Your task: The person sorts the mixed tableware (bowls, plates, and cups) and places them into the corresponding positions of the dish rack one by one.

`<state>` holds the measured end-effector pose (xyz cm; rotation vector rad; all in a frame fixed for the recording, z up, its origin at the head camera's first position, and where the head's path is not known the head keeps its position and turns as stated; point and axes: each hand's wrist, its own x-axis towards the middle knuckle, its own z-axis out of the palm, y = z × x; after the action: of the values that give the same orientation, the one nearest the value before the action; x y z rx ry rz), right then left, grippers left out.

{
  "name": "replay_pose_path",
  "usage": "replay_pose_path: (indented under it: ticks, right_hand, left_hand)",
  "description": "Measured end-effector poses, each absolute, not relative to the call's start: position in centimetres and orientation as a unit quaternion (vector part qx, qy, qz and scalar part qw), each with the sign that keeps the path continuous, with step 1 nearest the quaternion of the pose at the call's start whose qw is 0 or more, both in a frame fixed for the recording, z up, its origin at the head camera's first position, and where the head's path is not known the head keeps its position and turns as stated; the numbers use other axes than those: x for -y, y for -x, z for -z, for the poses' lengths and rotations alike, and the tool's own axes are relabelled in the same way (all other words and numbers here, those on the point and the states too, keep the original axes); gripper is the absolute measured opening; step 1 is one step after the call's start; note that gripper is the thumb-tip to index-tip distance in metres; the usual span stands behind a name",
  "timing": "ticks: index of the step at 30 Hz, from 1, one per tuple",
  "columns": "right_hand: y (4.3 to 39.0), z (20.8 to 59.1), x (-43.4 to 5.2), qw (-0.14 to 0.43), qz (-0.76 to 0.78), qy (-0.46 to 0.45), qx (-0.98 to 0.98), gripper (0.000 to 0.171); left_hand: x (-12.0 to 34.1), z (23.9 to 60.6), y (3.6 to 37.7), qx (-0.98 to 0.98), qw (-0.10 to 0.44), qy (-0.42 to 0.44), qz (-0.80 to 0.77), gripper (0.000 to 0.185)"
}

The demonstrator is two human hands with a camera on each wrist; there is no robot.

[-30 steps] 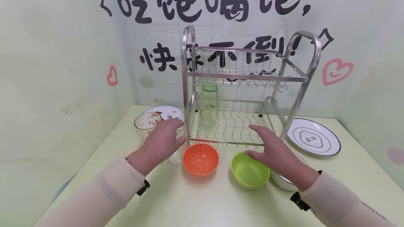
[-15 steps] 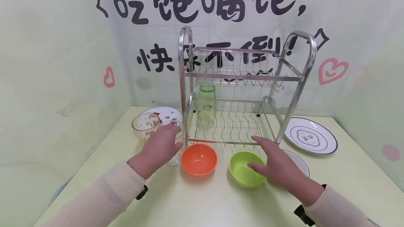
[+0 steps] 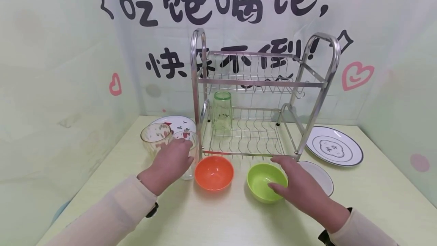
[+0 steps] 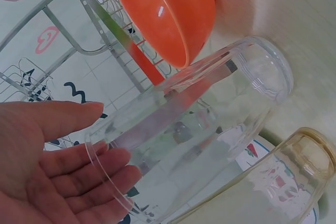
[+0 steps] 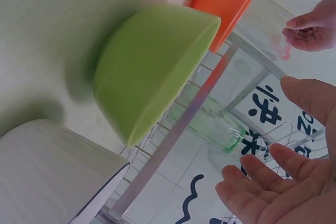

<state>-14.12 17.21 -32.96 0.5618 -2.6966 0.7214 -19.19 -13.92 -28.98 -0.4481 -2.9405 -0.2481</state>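
Note:
My left hand (image 3: 168, 167) is at the mouth of a tall clear drinking glass (image 4: 220, 98). Its fingers are relaxed and overlap the rim in the left wrist view; whether they touch it I cannot tell. Just right of that glass sits an orange bowl (image 3: 214, 174). Over the right side of a green bowl (image 3: 263, 185) hovers my right hand (image 3: 302, 187), thumb and fingers spread, holding nothing. Partly hidden behind that hand stands a white bowl (image 3: 321, 175), seen from its side in the right wrist view. An amber-tinted glass (image 3: 155, 134) stands left of the clear one.
A two-tier metal dish rack (image 3: 263, 83) stands behind the bowls. On its lower tier, at the left, is a green glass (image 3: 222, 113). A patterned plate (image 3: 177, 122) lies back left, a white plate (image 3: 334, 145) at the right. Printed cloth (image 3: 68, 67) surrounds the table (image 3: 218, 219).
My left hand has lowered slightly to the clear glass's rim. My right hand has moved down and a little right beside the green bowl. The view has shifted slightly; the dishes stay put.

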Motion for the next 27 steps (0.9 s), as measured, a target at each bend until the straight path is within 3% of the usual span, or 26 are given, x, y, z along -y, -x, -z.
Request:
replay_pose_path:
  ticks: [13,27]
  right_hand:
    - [13.9,34.0,-17.3,0.154,-0.235,-0.194,0.94,0.055]
    - [13.9,34.7,-17.1,0.145,-0.242,-0.178,0.943,0.057]
  left_hand:
    - [14.4,29.3,19.3,0.981,0.059,0.163,0.085,0.021]
    - [14.6,29.6,19.3,0.975,0.105,0.182,0.069,0.014]
